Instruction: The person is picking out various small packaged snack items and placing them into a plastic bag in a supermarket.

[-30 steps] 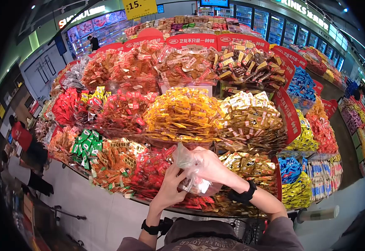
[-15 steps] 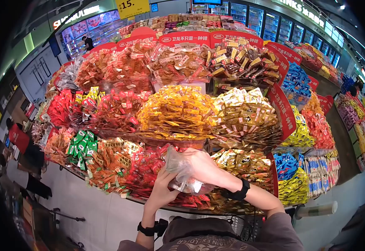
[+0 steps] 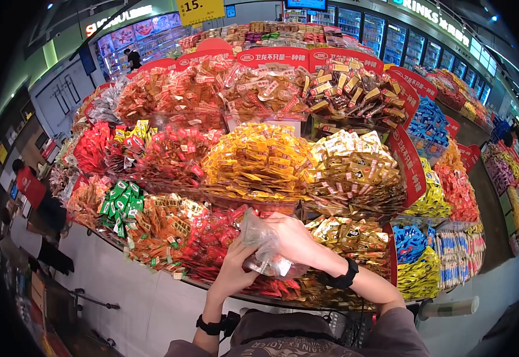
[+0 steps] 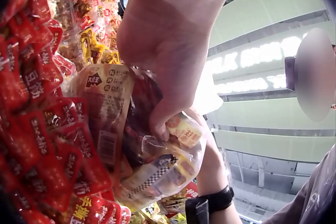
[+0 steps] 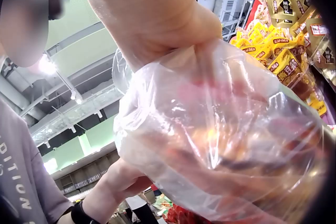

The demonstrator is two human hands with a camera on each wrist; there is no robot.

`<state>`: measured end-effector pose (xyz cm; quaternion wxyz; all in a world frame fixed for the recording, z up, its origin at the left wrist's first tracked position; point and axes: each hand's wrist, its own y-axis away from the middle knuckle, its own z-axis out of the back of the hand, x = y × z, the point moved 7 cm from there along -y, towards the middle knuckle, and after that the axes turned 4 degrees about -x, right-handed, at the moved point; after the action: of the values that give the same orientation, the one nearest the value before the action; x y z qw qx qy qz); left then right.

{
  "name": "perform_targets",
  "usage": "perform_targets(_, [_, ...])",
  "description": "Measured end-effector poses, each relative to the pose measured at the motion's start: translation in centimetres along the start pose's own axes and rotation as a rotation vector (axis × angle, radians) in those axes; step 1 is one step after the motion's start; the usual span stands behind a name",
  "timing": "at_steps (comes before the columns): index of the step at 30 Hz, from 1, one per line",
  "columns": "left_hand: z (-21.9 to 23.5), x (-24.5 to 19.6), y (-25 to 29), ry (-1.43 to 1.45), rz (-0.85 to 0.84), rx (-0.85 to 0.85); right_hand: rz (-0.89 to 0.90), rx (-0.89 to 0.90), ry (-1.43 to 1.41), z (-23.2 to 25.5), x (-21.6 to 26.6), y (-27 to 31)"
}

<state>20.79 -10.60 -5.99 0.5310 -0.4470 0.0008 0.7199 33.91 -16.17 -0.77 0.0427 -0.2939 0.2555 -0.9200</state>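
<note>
The left hand is curled round a clear plastic bag of wrapped snacks; the right hand grips its gathered top.

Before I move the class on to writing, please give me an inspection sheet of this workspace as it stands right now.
Surface: tiered display, heaped with wrapped snacks.
Job's things: clear plastic bag, held over the front row; packets show inside, one with a checkered strip.
Clutter: red packets and gold packets crowd close around the bag.
Grippers: left hand and right hand both grip the bag.
Cables: nothing clear enough to identify.
Surroundings: drinks fridges behind, yellow price sign overhead, person in red at far left.
</note>
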Motion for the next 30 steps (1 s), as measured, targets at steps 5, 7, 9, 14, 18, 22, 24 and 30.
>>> perform_targets(5, [-0.57, 0.83, 0.34, 0.136, 0.09, 0.058, 0.004, 0.024, -0.01, 0.13, 0.17, -0.11])
perform_targets(7, [-0.61, 0.91, 0.37, 0.123, 0.071, 0.051, 0.008, 0.012, -0.009, 0.37, 0.44, -0.19])
perform_targets(9, [-0.54, 0.8, 0.18, 0.123, 0.069, 0.049, 0.005, 0.019, -0.014, 0.36, 0.47, -0.29])
perform_targets(14, [-0.4, 0.7, 0.05, 0.127, 0.057, 0.05, 0.021, 0.025, -0.012, 0.29, 0.15, -0.22])
perform_targets(18, [-0.47, 0.7, 0.1, 0.121, 0.066, 0.062, 0.015, 0.031, -0.007, 0.35, 0.12, -0.22])
perform_targets(22, [-0.5, 0.75, 0.05, 0.128, 0.061, 0.06, 0.03, 0.04, -0.015, 0.47, 0.24, -0.35])
perform_targets(24, [-0.5, 0.78, 0.05, 0.125, 0.06, 0.06, 0.032, 0.042, -0.016, 0.42, 0.2, -0.35])
perform_targets(30, [-0.54, 0.89, 0.14, 0.129, 0.052, 0.062, 0.009, 0.051, 0.001, 0.14, -0.1, -0.19])
